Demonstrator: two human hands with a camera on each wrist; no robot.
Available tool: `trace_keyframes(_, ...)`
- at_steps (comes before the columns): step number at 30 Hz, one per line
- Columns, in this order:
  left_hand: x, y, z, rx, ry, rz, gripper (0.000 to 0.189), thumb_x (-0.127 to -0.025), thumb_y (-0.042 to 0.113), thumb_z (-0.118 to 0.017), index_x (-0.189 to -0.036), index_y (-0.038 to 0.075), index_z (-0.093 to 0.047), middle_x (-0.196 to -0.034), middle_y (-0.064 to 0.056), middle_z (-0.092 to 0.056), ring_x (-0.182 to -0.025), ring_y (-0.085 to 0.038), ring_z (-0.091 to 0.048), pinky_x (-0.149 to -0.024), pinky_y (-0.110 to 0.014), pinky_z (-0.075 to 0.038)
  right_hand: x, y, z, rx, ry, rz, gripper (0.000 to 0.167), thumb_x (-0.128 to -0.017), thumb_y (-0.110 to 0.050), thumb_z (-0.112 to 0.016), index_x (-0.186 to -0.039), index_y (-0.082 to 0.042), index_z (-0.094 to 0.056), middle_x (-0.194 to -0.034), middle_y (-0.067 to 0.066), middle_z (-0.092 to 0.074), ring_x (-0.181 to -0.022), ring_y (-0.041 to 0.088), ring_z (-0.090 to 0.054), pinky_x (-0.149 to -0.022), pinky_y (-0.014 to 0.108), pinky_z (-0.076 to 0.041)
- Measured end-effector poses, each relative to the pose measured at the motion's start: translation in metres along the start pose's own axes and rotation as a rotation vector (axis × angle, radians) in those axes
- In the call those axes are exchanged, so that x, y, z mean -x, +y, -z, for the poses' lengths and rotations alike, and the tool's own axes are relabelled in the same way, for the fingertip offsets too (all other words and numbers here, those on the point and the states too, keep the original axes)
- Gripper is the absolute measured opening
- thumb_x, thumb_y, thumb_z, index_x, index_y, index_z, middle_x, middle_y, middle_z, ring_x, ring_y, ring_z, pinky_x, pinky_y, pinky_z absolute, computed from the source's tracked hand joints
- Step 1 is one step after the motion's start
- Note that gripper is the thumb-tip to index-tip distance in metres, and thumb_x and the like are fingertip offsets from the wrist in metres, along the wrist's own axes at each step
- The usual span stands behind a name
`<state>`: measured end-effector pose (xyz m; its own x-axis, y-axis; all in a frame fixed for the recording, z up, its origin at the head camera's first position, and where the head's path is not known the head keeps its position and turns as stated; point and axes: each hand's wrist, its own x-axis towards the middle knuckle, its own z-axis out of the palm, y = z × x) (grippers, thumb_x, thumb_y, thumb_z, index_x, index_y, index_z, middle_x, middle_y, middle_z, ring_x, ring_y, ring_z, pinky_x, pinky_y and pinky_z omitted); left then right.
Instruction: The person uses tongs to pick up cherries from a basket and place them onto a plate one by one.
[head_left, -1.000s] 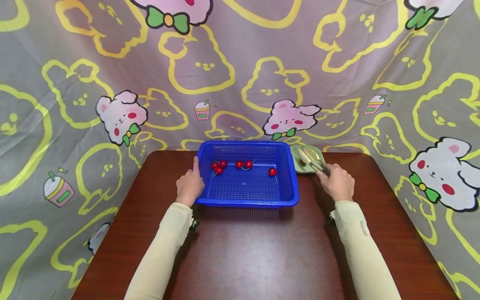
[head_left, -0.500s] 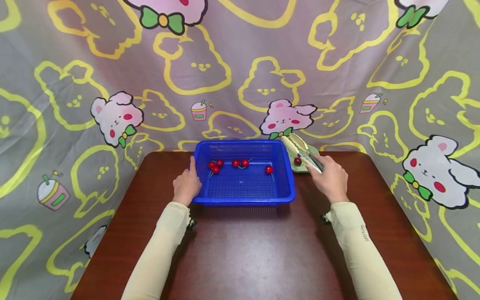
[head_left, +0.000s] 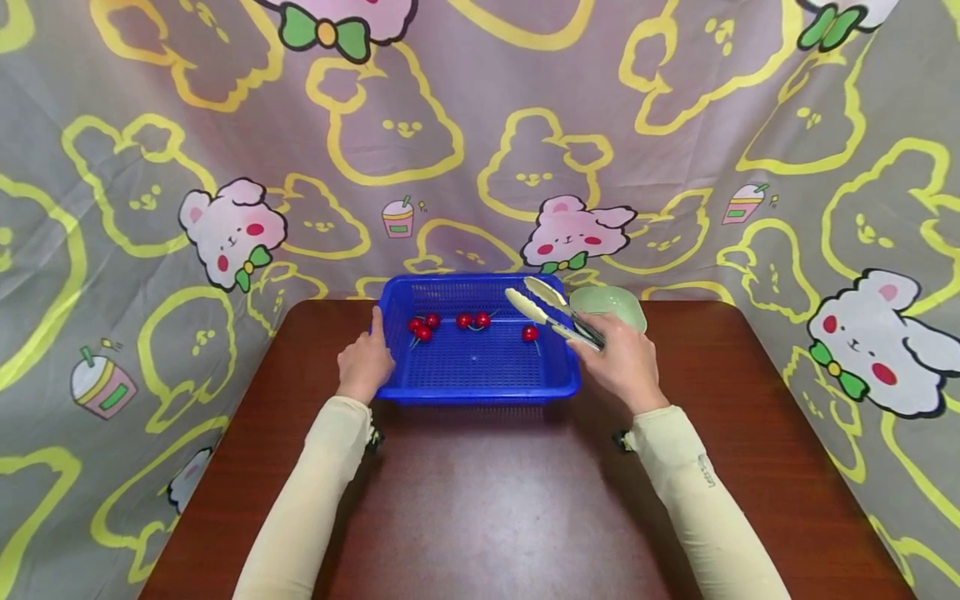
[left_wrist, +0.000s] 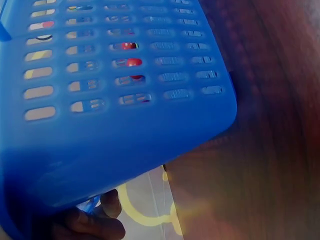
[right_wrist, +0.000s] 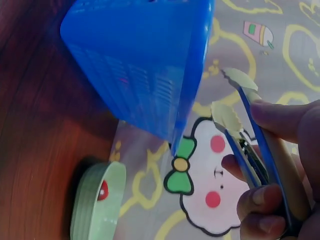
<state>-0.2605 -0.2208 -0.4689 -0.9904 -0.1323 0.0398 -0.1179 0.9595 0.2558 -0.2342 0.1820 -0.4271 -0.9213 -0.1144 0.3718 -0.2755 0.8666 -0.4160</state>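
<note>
A blue plastic basket (head_left: pixel 480 393) with slotted walls stands on the table and holds several red cherries (head_left: pixel 423 333) with green stems. My left hand (head_left: pixel 365 362) grips its left rim, the index finger lying along the edge; in the left wrist view curled fingers (left_wrist: pixel 90 227) show at the rim. In my right hand (head_left: pixel 624 358) is a pair of kitchen tongs (right_wrist: pixel 275 155) with pale tips spread apart and nothing between them. Those tips are above the basket's right side. Behind the right hand sits a light green bowl (head_left: pixel 609 302), with something red, likely a cherry (right_wrist: pixel 103 191), inside.
The dark brown wooden table (head_left: pixel 495 500) extends in front of the basket and to both sides. A grey patterned cloth (head_left: pixel 450 192) hangs close behind the table and along its left and right sides.
My right hand has carried the tongs left from over the green bowl to above the basket's right side, their tips now wider apart. The left hand stays at the rim.
</note>
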Motion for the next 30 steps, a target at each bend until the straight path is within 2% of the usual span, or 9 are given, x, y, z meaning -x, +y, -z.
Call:
trace_keyframes(8, -0.005, -0.002, 0.003, -0.001, -0.013, 0.001, 0.084, -0.098, 0.017, -0.059, -0.167, 0.009, -0.012, -0.119, -0.031, -0.066, -0.092, -0.05, -0.068, -0.078, -0.061, -0.054, -0.012, -0.021, -0.023, 0.08, -0.064, 0.1, 0.055, -0.087, -0.04, -0.081, -0.135, -0.016, -0.071, -0.114, 0.01, -0.073, -0.086, 0.036, -0.071, -0.066, 0.052, -0.054)
trace_keyframes(10, -0.006, -0.002, 0.002, -0.002, -0.01, 0.003, 0.085, -0.098, 0.018, -0.06, -0.167, 0.01, -0.012, -0.121, -0.031, -0.066, -0.093, -0.05, -0.068, -0.079, -0.061, -0.054, -0.016, -0.028, -0.029, 0.103, -0.091, 0.109, 0.056, -0.088, -0.041, -0.08, -0.137, -0.016, -0.069, -0.111, 0.009, -0.072, -0.074, 0.032, -0.067, -0.064, 0.049, -0.053)
trace_keyframes(15, -0.004, -0.002, 0.001, -0.006, -0.007, 0.006, 0.085, -0.098, 0.018, -0.061, -0.167, 0.01, -0.012, -0.123, -0.031, -0.065, -0.094, -0.05, -0.069, -0.08, -0.062, -0.054, -0.026, -0.039, -0.045, 0.169, -0.135, 0.153, 0.056, -0.09, -0.044, -0.078, -0.137, -0.015, -0.069, -0.105, 0.008, -0.069, -0.061, 0.024, -0.057, -0.058, 0.044, -0.051)
trace_keyframes(21, -0.002, -0.002, -0.001, -0.006, -0.014, 0.008, 0.083, -0.098, 0.017, -0.058, -0.167, 0.01, -0.011, -0.12, -0.03, -0.066, -0.09, -0.049, -0.069, -0.08, -0.061, -0.055, -0.033, -0.044, -0.061, 0.241, -0.166, 0.198, 0.054, -0.089, -0.042, -0.08, -0.135, -0.014, -0.07, -0.099, 0.008, -0.067, -0.058, 0.021, -0.055, -0.053, 0.039, -0.048)
trace_keyframes(30, -0.003, -0.003, 0.001, -0.006, 0.007, 0.001, 0.084, -0.098, 0.018, -0.059, -0.167, 0.01, -0.012, -0.117, -0.029, -0.067, -0.089, -0.048, -0.069, -0.078, -0.06, -0.055, -0.039, -0.044, -0.074, 0.304, -0.192, 0.214, 0.047, -0.091, -0.039, -0.079, -0.13, -0.013, -0.073, -0.1, 0.007, -0.07, -0.069, 0.024, -0.066, -0.06, 0.041, -0.054)
